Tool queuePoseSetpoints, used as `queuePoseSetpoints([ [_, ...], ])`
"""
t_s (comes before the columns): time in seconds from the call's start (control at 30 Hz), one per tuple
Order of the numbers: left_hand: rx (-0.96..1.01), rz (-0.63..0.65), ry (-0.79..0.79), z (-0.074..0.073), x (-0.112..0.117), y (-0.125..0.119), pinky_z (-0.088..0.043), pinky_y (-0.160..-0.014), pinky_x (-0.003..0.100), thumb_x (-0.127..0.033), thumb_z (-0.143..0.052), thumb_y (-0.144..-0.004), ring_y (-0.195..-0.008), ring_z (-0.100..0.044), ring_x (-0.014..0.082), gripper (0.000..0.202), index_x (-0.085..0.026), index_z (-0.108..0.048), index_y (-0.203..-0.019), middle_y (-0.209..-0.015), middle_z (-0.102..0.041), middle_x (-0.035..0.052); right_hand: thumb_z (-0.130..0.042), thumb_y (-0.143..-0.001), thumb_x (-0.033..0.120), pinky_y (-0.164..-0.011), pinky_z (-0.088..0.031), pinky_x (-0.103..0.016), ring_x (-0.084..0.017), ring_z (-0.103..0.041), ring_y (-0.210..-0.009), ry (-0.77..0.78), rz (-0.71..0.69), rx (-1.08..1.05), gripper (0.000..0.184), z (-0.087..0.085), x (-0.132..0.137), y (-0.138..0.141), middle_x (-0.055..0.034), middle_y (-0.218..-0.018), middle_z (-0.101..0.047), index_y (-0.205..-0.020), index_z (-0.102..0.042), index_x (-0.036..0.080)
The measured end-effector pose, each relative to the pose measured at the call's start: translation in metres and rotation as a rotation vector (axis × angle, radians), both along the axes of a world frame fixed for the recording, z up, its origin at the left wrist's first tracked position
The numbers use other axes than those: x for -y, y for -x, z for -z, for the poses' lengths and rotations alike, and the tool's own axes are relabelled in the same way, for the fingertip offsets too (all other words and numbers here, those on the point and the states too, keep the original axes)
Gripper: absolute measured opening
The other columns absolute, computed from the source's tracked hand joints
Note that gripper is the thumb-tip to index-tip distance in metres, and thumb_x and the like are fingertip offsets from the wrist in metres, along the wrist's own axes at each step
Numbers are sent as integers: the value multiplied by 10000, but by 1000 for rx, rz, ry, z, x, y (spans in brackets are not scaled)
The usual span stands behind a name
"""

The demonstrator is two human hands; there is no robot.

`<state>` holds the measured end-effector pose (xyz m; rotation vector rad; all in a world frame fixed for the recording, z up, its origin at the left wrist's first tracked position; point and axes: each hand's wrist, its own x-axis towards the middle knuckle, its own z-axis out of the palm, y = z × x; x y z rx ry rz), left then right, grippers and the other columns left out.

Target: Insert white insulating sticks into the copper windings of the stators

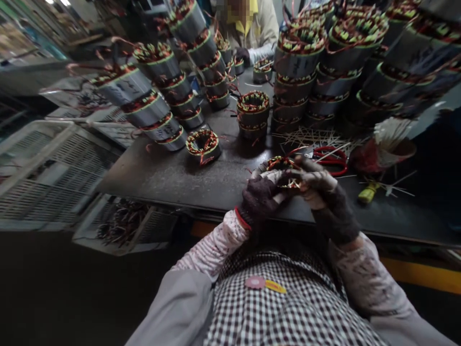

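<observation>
A motor stator (pixel 279 166) with copper windings and red and yellow wires sits at the near edge of the dark workbench (pixel 173 175). My left hand (pixel 261 199), in a dark glove, is closed on its near side. My right hand (pixel 320 185), gloved too, curls over its right rim with fingers pressed on the windings. Both hands hold it just above my checked apron.
Tall stacks of stators (pixel 158 96) stand across the bench, with single ones (pixel 203 144) nearer. Red-handled pliers (pixel 329 161), loose white sticks (pixel 313 139), a bowl of sticks (pixel 391 144) and a yellow tool (pixel 368 193) lie to the right. A person (pixel 252 33) works opposite. White crates (pixel 43 168) stand left.
</observation>
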<state>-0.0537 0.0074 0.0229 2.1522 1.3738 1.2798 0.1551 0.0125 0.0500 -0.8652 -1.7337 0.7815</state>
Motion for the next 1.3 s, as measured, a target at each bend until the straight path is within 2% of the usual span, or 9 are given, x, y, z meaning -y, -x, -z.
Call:
queuePoseSetpoints([
  [0.17, -110, -11, 27, 5, 0, 5, -549, -1357, 611, -218, -843, -1007, -1131, -873, 266, 69, -272, -865, -1043, -1085, -921, 29, -715, -1102, 580, -502, -609, -336, -190, -664, -560, 301, -84, 18, 322, 25, 21, -11, 9, -713, -717, -990, -733, 279],
  [0.37, -191, -6, -64, 12, -2, -1, -603, -1293, 583, -371, -779, -1027, -1053, -873, 295, 125, -273, -836, -976, -1016, -906, 60, -674, -1133, 579, -699, -703, -363, -189, -724, -717, 216, 59, -216, 327, -18, 8, 47, -7, -840, -726, -975, -638, 295],
  [0.47, -172, -2, -132, 4, 0, 2, -686, -1154, 538, -426, -761, -1017, -934, -861, 295, 182, -280, -800, -916, -926, -878, 67, -508, -1219, 558, -871, -724, -357, -171, -773, -876, 111, 143, -150, 311, -21, -12, 65, -5, -971, -791, -1091, -644, 310],
  [0.6, -116, -49, -90, -7, 10, 8, -696, -1103, 521, -352, -751, -1054, -755, -812, 235, 215, -282, -795, -855, -780, -828, 1, -557, -1197, 562, -853, -696, -370, -221, -801, -968, -46, 245, -59, 327, -12, -29, 8, -66, -1104, -842, -1089, -705, 291],
  [0.77, -175, -212, -151, 6, 12, -13, -656, -1180, 593, -340, -805, -1028, -827, -845, 278, 110, -273, -851, -954, -864, -872, 20, -902, -961, 421, -902, -575, -432, -259, -727, -934, -65, 808, 259, 286, -15, -93, -100, -157, -1052, -827, -1062, -775, 185],
  [0.93, -271, -302, -261, 23, 13, -25, -672, -1152, 665, -370, -826, -1026, -1073, -880, 401, 388, -190, -819, -1370, -1212, -905, 179, -913, -918, 289, -957, -497, -478, -322, -725, -1056, -140, 889, 550, 177, -4, -136, -122, -244, -1097, -833, -907, -806, 148],
  [1.03, -385, -184, -251, 11, 10, 2, -566, -1299, 740, -278, -832, -1011, -1307, -839, 433, 426, -240, -805, -1434, -1387, -874, 180, -883, -961, 302, -998, -477, -495, -331, -724, -1129, -186, 899, 517, 160, 3, -131, -126, -271, -1215, -837, -1008, -830, 158],
  [1.13, -529, 86, -140, -11, -10, 37, -415, -1424, 773, -154, -785, -1005, -1343, -838, 368, 317, -322, -875, -1259, -1257, -918, 72, -929, -939, 405, -1100, -443, -549, -370, -698, -1280, -271, 852, 550, 326, 4, -131, -131, -286, -1400, -808, -1126, -826, 158],
  [1.3, -504, 413, -8, -27, -48, 62, -422, -1456, 655, -156, -802, -1001, -1390, -811, 286, 250, -329, -888, -1160, -1189, -918, 25, -871, -952, 325, -1068, -475, -538, -334, -758, -1188, -190, 805, 555, 215, -7, -148, -127, -248, -1183, -849, -904, -780, 136],
])
